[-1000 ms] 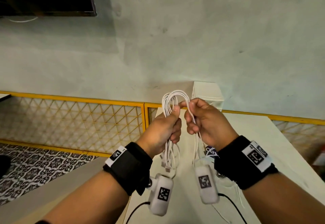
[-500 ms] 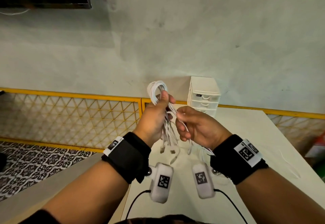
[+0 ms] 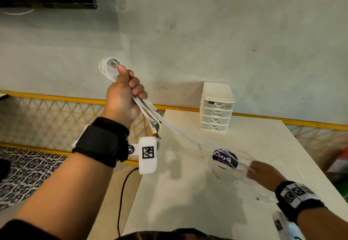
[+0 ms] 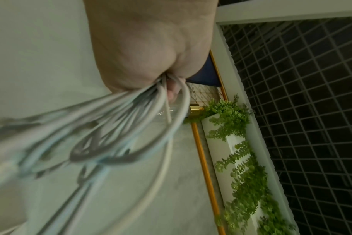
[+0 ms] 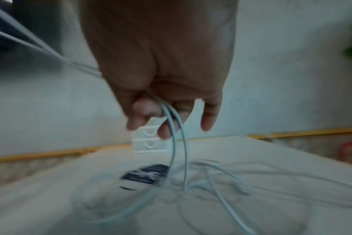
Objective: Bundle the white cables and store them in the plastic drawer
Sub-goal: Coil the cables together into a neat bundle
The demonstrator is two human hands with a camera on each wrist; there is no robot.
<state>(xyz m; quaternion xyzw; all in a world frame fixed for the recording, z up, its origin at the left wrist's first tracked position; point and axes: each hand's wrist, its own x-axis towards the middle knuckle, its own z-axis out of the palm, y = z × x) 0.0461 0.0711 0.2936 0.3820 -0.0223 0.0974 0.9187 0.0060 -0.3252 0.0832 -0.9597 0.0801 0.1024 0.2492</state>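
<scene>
My left hand (image 3: 131, 84) is raised above the table's left edge and grips a looped bundle of white cables (image 3: 111, 68). Connector ends dangle below the fist. In the left wrist view the cables (image 4: 131, 119) fan out blurred from the closed fist (image 4: 167, 85). Loose strands (image 3: 188, 138) run down and right to my right hand (image 3: 252, 170), low over the table. There it pinches two strands (image 5: 173, 127) between thumb and fingers (image 5: 165, 132). The white plastic drawer unit (image 3: 216, 106) stands at the table's back edge by the wall, its drawers closed.
A clear round container with a purple label (image 3: 225, 158) sits on the white table (image 3: 188, 202) just left of my right hand. More loose cable (image 5: 241, 182) lies on the table near it. A yellow mesh railing (image 3: 56, 119) runs along the left.
My left hand has lifted the bundle up and to the left. My right hand has left the bundle and dropped to the table at the right, holding trailing strands. The hands are now far apart.
</scene>
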